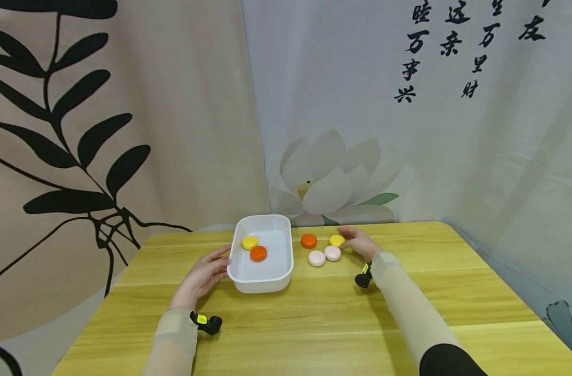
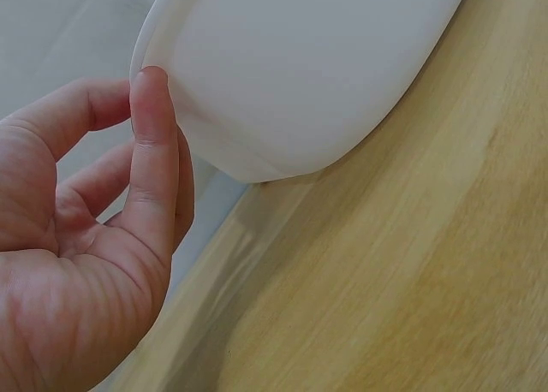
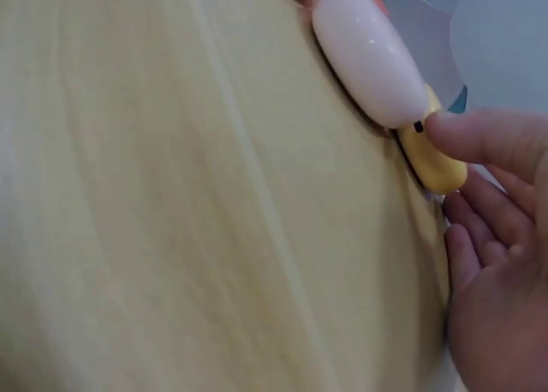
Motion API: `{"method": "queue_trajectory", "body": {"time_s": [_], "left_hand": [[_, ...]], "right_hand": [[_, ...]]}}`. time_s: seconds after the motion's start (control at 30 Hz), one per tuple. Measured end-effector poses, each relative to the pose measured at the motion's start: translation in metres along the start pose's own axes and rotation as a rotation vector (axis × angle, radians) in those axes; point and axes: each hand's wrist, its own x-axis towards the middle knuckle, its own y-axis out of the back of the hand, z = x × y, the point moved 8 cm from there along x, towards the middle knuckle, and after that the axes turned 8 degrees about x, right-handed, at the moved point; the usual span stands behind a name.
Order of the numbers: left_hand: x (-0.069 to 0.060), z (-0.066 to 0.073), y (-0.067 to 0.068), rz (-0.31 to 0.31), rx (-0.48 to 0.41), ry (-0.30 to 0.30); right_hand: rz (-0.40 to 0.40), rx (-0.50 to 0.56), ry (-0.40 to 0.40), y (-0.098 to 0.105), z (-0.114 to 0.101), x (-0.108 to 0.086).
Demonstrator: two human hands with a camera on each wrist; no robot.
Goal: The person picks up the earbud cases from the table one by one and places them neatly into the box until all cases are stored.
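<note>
- Yellow disc (image 1: 336,240) lay on the desk (image 1: 276,334), at approx. 3 o'clock from the white tray (image 1: 262,286); glossy, rounded rim, fairly thick.
- R hand (image 1: 360,244) came in from its 3 o'clock side, thumb & fingertips pinching the disc's edge; gap narrow, abt. the disc's own thickness.
- L hand (image 1: 208,275) was at the tray's 9 o'clock side, thumb & loosely bent fingers touching the outer wall; no finger seen inside.
- Handling, my guess: disc prob. light, stiff, hard to crush; smooth finish looked a bit slippery, esp. on that curved edge, so a shallow pinch could've let it skid.
- Best hold: thumb & index on opp. sides of the rim, approx. 1 & 4 o'clock, w/ pads past the widest part.
- Neighbors: orange disc (image 1: 308,241) at its 9 o'clock, one pale pink disc (image 1: 333,253) at 6, another pale pink disc (image 1: 316,258) at approx. 8; the 6 o'clock one was v. close, so little finger room there.
- Tray looked like thin, stiff plastic, prob. light & easily shoved; rim at 9 o'clock made a decent hold. Inside: second yellow disc (image 1: 250,242) & second orange disc (image 1: 258,254), latter at the former's 5 o'clock.
</note>
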Motion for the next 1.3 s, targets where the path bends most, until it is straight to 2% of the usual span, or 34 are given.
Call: {"method": "queue_trajectory", "body": {"time_s": [0.23, 0.53, 0.8, 1.3], "left_hand": [[-0.002, -0.001, 0.001, 0.004, 0.012, 0.001], [-0.003, -0.004, 0.003, 0.030, 0.009, 0.014], [-0.002, -0.005, 0.000, 0.009, 0.015, 0.008], [-0.001, 0.001, -0.001, -0.002, -0.007, -0.001]], "right_hand": [[0.000, -0.031, 0.007, -0.007, -0.003, -0.002], [0.022, -0.148, 0.027, -0.011, 0.004, 0.002], [0.062, -0.219, 0.014, -0.009, 0.010, 0.006], [0.091, -0.120, -0.002, -0.009, -0.003, 0.000]]}}
